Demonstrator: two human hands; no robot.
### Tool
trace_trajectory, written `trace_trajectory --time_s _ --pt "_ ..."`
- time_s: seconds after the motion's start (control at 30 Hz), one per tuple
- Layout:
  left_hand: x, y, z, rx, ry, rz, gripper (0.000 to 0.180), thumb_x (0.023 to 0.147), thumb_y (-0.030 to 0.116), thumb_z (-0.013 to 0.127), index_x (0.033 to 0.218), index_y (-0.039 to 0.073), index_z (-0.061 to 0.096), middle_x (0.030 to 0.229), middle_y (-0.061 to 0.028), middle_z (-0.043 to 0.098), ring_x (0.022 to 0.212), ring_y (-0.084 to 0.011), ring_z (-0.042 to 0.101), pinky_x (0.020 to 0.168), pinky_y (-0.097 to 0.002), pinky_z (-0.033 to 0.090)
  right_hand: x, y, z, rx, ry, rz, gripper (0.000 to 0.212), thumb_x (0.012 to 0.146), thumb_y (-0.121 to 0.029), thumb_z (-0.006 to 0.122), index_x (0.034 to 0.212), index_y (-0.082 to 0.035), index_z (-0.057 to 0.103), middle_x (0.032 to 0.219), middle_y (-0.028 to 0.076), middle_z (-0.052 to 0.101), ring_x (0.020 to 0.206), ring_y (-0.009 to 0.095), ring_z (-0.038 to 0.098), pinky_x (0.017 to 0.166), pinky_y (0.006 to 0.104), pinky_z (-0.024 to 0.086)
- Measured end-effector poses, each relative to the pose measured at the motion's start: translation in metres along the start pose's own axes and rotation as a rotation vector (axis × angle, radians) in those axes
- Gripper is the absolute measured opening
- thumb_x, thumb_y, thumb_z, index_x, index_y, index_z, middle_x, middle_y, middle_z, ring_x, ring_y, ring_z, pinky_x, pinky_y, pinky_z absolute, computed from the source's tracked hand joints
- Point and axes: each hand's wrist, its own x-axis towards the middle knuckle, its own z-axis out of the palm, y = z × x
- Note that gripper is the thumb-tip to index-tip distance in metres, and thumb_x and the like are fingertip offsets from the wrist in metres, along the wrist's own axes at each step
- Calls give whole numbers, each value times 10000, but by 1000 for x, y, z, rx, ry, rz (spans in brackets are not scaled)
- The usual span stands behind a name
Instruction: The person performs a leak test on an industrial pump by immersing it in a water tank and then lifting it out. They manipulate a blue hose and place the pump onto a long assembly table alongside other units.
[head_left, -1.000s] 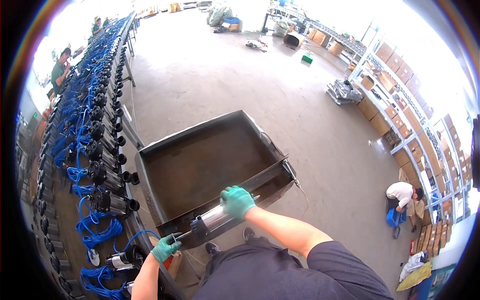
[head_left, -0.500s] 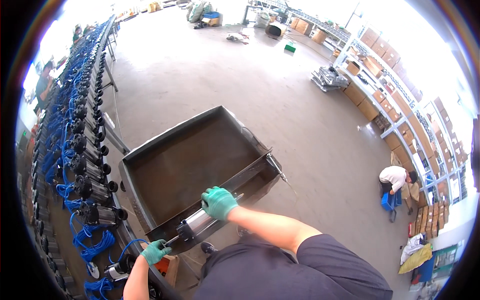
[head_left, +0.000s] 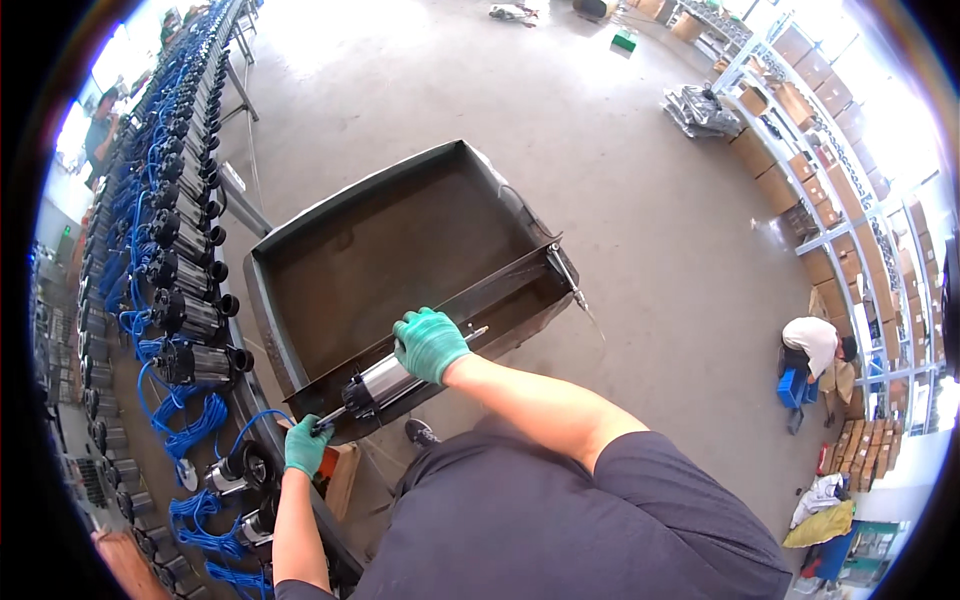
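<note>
With the metal tank (head_left: 400, 230) as my landmark, the silver motor cylinder (head_left: 386, 378) lay slantwise over its near, narrow compartment, black end toward the tank's near left corner; whether the rim bore any of its weight I could not tell. My right hand (head_left: 432, 345) had its fingers wrapped over the cylinder's other end, grasping it from above, and my left hand (head_left: 303, 446), just by the tank's near left corner, had its fingers closed about the end of the thin shaft (head_left: 335, 416). By my judgement this piece was midway: in my grip, not set down on the tabletop (head_left: 142, 432) left of the tank. There a long row of pump units (head_left: 195, 362) lay with blue cords (head_left: 195, 425), so those looked done. Two silver units (head_left: 232, 474) nearer me, below the tank's left corner, I could not grade. A blue cable (head_left: 266, 412) reached toward my left hand, its end hidden. A nozzle gun (head_left: 568, 272) sat at the tank's right corner, untouched
</note>
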Motion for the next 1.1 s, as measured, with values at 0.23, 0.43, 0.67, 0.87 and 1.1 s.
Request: trace_trajectory --time_s 0.23,0.43,0.67,0.87,1.1 --pt "2 35 -24 583 -104 158 238 920 263 789 998 67 678 893 -192 745 825 -431 712 718 -513 550 1 2 -7 -3 -51 -6 155 889 -242 674 929 -102 728 970 124 723 950 321 702 834 462 569" --pt "-6 14 9 662 239 294 215 876 239 797 900 101 634 784 -153 684 720 -403 679 654 -521 519 0 4 -7 14 -61 27 160 888 -247 675 925 -102 734 977 126 728 963 323 703 846 463 567" --pt "-5 13 7 646 193 238 233 880 241 801 978 87 655 857 -158 699 763 -409 690 676 -519 533 2 2 -13 96 -100 58 239 924 -299 677 973 -78 753 1021 156 731 974 355 701 874 473 565" --pt "-24 22 11 268 348 6 454 843 142 838 1257 50 676 1085 -212 710 995 -417 703 885 -477 572 -22 89 -43 466 406 404 265 974 -287 666 1039 -43 748 1095 212 719 1077 412 667 976 499 527" --pt "-60 32 48 -31 597 -123 497 932 31 756 1399 18 586 1304 -148 638 1182 -299 645 1052 -392 504 -151 329 0 -9 300 972 488 919 -358 708 1202 24 597 1015 232 686 974 421 676 900 508 548"
